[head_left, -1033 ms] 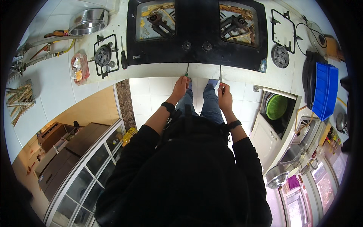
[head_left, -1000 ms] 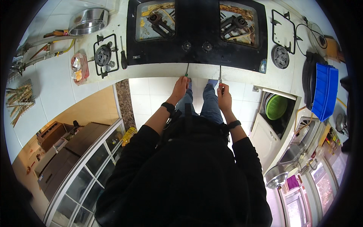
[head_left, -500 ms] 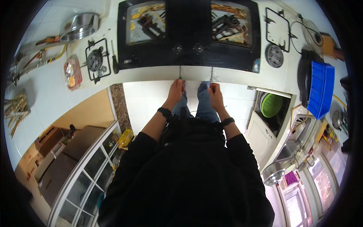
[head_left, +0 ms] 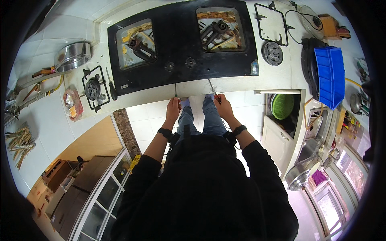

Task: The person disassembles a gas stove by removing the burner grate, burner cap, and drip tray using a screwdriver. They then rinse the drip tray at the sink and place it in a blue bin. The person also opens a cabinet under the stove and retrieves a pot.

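A black glass gas hob (head_left: 132, 78) lies on the white counter in front of me, its two burner openings uncovered. My left hand (head_left: 173, 107) is closed round a thin screwdriver (head_left: 175, 89), whose shaft points away toward the hob's front edge. Similarly, my right hand (head_left: 224, 107) grips a second screwdriver (head_left: 211, 85) with a red and dark handle, its shaft slanting up to the left toward the same edge. Whether either tip is under the glass is too small to tell. Another screwdriver (head_left: 111, 85) lies left of the hob.
Pan supports and burner caps lie on both sides, including a left grate (head_left: 95, 89) and a right burner cap (head_left: 272, 53). A steel pot (head_left: 72, 57) stands at the left. A blue bin (head_left: 329, 76) is at the right, above an open cupboard holding a green basket (head_left: 282, 106).
The whole view has shifted and turned, so the hob appears farther left and tilted. The right screwdriver slants more to the left. Both hands keep their grip.
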`<state>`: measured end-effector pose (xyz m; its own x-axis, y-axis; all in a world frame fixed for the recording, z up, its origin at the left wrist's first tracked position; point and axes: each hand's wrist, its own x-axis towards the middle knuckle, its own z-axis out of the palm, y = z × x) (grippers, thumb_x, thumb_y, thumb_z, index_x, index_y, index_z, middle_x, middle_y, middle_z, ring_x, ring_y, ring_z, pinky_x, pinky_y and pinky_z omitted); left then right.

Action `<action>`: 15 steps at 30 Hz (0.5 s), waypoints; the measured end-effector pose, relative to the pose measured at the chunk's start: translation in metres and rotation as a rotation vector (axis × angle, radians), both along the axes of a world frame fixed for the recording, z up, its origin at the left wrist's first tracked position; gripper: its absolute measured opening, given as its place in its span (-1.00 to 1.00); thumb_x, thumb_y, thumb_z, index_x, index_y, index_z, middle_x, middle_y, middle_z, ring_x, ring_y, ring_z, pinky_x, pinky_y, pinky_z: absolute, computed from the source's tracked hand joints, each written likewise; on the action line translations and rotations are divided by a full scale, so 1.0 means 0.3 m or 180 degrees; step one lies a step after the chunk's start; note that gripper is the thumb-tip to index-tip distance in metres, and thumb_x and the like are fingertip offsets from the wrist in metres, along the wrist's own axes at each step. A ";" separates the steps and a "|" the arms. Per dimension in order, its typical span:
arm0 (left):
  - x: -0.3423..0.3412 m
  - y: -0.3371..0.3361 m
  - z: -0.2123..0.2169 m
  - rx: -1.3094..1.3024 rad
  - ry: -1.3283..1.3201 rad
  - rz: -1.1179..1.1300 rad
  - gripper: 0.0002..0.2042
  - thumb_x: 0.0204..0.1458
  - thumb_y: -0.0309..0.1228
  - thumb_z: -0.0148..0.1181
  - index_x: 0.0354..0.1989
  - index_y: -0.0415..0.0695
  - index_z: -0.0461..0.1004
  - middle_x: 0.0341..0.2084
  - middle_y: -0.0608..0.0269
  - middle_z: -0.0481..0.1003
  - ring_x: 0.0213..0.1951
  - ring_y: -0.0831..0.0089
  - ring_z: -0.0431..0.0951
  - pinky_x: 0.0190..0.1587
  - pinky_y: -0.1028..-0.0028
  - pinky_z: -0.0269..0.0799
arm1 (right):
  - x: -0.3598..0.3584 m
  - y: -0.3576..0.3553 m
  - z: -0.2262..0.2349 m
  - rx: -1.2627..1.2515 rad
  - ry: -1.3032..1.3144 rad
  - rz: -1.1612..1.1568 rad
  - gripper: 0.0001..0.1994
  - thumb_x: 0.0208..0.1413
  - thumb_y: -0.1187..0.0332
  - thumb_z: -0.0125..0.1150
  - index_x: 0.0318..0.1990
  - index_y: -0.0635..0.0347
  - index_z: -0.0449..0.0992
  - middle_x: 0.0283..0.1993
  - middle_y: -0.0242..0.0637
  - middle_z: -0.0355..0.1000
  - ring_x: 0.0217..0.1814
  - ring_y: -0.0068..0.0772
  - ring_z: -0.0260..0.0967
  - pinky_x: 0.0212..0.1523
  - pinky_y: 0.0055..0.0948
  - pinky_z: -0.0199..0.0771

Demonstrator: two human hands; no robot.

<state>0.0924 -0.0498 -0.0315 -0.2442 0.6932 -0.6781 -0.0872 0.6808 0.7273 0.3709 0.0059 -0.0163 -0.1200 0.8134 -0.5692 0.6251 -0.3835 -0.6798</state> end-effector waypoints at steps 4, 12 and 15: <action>-0.022 -0.022 -0.014 -0.0038 0.0455 -0.0304 -0.55 0.36 -0.05 -0.12 -0.23 -0.23 0.49 -0.63 0.24 0.45 -0.60 0.49 0.43 -0.47 0.40 0.36 | -0.008 -0.053 -0.004 -0.0068 0.0149 0.0034 -0.65 0.32 0.13 0.12 0.08 0.17 0.38 -0.10 0.05 0.58 -0.02 0.18 0.54 -0.03 -0.01 0.51; -0.107 -0.117 0.039 -0.0041 0.0969 -0.0478 -0.59 0.39 -0.06 -0.13 -0.20 -0.19 0.45 -0.60 0.22 0.47 -0.55 0.43 0.47 -0.43 0.35 0.39 | 0.253 -0.119 0.004 0.0218 -0.0062 -0.1265 -0.78 0.38 0.26 0.10 -0.02 0.22 0.39 -0.30 -0.04 0.54 -0.26 -0.03 0.55 -0.20 -0.18 0.50; -0.144 -0.133 0.064 0.0191 0.0948 -0.0156 -0.64 0.40 -0.13 -0.09 -0.21 -0.20 0.42 -0.61 0.27 0.42 -0.56 0.48 0.42 -0.45 0.40 0.35 | 0.443 0.031 -0.004 0.1280 -0.0537 -0.1682 -0.75 0.37 0.24 0.14 -0.11 0.28 0.40 -0.35 -0.07 0.51 -0.31 -0.15 0.53 -0.24 -0.22 0.48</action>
